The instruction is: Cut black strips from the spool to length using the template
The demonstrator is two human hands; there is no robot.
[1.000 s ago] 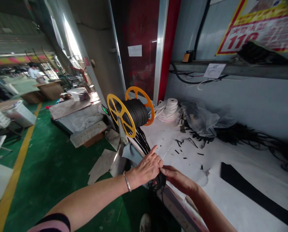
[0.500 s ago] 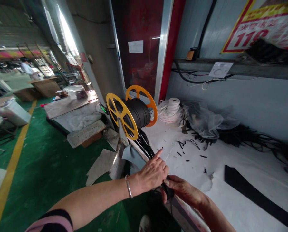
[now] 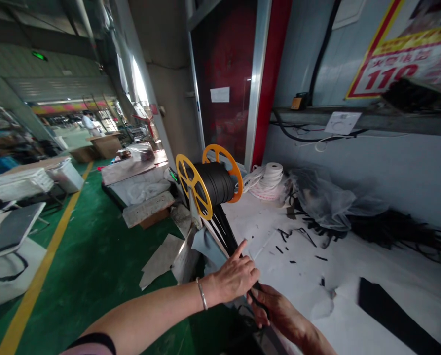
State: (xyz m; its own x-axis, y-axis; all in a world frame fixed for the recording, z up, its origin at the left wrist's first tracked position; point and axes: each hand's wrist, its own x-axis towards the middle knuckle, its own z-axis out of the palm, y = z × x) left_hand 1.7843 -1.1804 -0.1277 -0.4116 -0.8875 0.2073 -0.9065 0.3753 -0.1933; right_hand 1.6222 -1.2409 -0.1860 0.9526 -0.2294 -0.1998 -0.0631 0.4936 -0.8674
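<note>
A yellow-flanged reel wound with black strip stands at the table's far left corner. Several flat black strips run down from it to both hands. My left hand, a silver bangle at its wrist, lies closed over the strips along the table edge, its index finger stretched toward the reel. Just below, my right hand pinches the bundle between thumb and fingers, the thumb on top. The strips' lower ends are hard to make out between the hands.
White table holds black scraps, a wide dark strip, clear plastic film, black cords and white rolls. A grey slab and cardboard lie on the green floor.
The view has tilted up and turned left, so the surroundings sit lower and further right. My right hand's fingers have shifted on the bundle; my left hand keeps its hold.
</note>
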